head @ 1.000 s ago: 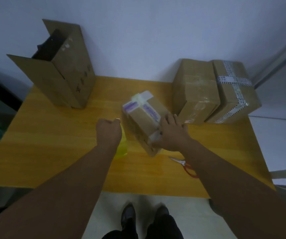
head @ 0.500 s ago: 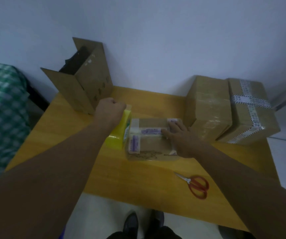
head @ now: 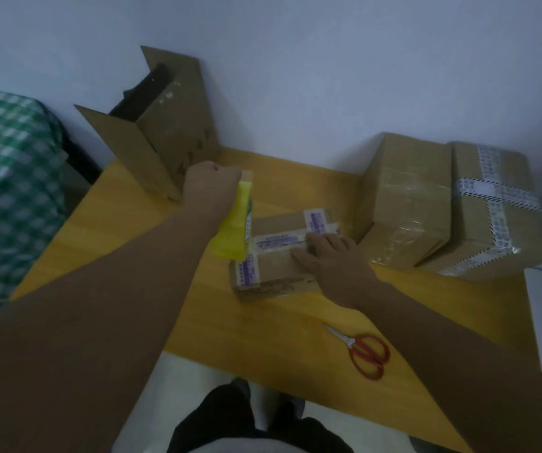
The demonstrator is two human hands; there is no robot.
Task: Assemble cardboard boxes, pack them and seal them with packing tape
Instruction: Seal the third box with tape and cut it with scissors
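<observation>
A small cardboard box (head: 276, 277) lies flat on the yellow table (head: 132, 237), crossed by strips of white tape with purple print. My right hand (head: 325, 253) presses flat on its top, fingers straight along the tape. My left hand (head: 209, 188) grips a yellow tape dispenser (head: 235, 228) held at the box's left end, where its tape meets the box top.
Red-handled scissors (head: 364, 353) lie near the table's front edge. Two sealed boxes (head: 406, 197) (head: 491, 210) stand at the back right. An open cardboard box (head: 161, 132) stands at the back left. A green checked cloth (head: 4, 178) is at the left.
The small box went from tilted on edge to lying flat. My left hand moved up and back with the dispenser. The view has shifted left.
</observation>
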